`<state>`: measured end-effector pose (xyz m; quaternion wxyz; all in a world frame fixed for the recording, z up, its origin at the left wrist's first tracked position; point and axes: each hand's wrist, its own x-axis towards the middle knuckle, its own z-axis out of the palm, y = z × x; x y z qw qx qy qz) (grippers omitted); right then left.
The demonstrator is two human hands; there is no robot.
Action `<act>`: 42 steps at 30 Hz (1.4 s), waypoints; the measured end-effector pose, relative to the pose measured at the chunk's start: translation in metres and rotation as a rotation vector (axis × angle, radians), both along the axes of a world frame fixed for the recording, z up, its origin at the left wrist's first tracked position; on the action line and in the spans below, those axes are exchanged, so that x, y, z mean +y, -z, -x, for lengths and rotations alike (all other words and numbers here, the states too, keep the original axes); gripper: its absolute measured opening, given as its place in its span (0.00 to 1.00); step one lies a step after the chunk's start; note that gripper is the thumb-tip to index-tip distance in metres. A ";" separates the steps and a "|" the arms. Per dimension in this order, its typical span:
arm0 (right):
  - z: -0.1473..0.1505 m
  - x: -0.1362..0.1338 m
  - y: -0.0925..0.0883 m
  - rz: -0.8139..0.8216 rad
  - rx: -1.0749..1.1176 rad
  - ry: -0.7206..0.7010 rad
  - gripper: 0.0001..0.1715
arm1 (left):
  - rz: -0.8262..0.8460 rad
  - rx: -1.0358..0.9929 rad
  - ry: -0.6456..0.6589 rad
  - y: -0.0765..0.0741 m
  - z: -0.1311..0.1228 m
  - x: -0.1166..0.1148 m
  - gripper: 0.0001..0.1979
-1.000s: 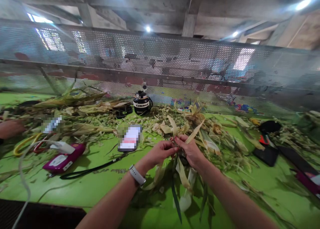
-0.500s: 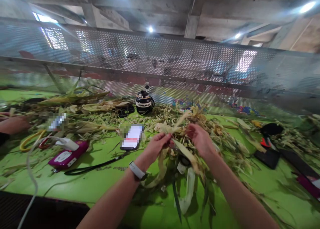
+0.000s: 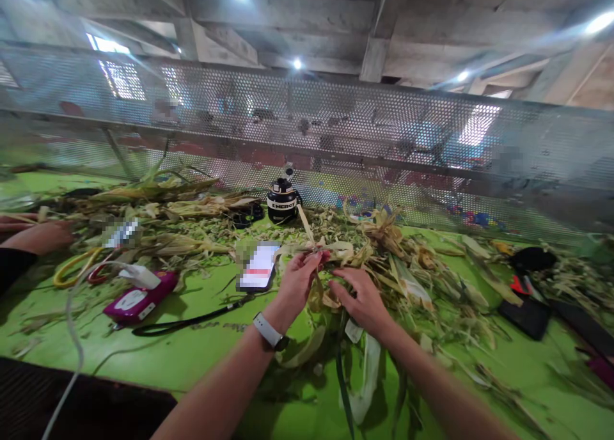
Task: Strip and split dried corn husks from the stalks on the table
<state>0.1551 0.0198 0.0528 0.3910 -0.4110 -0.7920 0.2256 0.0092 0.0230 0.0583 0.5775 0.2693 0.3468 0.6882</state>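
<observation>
My left hand (image 3: 300,281), with a pale watch (image 3: 267,331) on its wrist, is closed on a bundle of corn husk strips. One pale husk strip (image 3: 306,226) sticks up from its fingertips, while others spread rightward. Close by on the right, my right hand (image 3: 362,297) has its thumb and fingers apart over the husks, with nothing plainly held. Below it a whitish husk piece (image 3: 367,382) and a dark green leaf strip (image 3: 341,382) lie on the green table (image 3: 206,357). A heap of dry husks (image 3: 384,235) lies just beyond both hands.
Left of my hands are a phone (image 3: 259,266), a black strap (image 3: 187,322) and a purple power bank (image 3: 139,299) with a white cable. A black jug (image 3: 282,203) stands before the perforated metal screen (image 3: 336,133). Another person's hand (image 3: 41,236) is at far left.
My right hand has come down and closer to my left hand. The left hand keeps its grip, and a husk strip now points upward from it. The view has shifted slightly.
</observation>
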 end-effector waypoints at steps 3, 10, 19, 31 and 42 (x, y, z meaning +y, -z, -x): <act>0.005 -0.001 0.010 0.255 -0.032 -0.123 0.27 | -0.023 -0.024 0.030 0.000 -0.002 -0.001 0.14; 0.002 0.004 0.007 0.365 0.038 -0.263 0.19 | 0.000 0.145 -0.114 -0.003 0.005 0.000 0.12; -0.013 0.009 -0.016 0.347 0.145 -0.059 0.17 | -0.038 0.358 0.041 -0.007 0.012 -0.002 0.13; -0.014 0.017 -0.004 0.224 0.385 0.153 0.19 | -0.059 0.442 0.435 0.006 -0.002 -0.011 0.19; -0.007 0.015 -0.007 0.533 0.507 0.017 0.25 | 0.018 0.257 0.294 -0.003 0.002 -0.008 0.18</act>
